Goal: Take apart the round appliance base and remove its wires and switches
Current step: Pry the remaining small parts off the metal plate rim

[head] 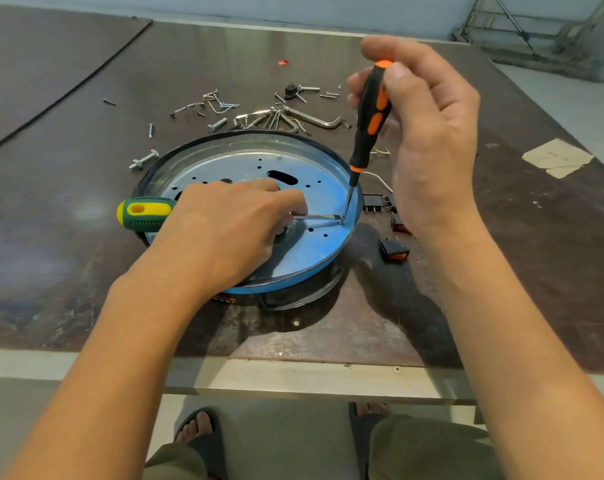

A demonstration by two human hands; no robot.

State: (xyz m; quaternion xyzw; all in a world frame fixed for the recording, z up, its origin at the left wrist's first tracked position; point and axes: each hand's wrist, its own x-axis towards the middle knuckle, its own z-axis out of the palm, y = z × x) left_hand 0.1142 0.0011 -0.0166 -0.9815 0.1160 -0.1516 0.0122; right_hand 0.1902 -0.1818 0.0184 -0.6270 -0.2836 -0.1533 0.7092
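Head camera: the round appliance base (245, 168) sits mid-table on a dark worktop (68, 258), its perforated metal plate facing up. The left hand (224, 230) grips a green-and-yellow screwdriver (144, 213) laid flat across the plate. The right hand (428, 133) pinches a black-and-orange screwdriver (371, 109) held steeply, and the 2 tips meet near the base's right rim. 3 black switches (394, 251) lie just right of the base. Loose bolts (143, 160) and hex keys (314, 120) are scattered behind it.
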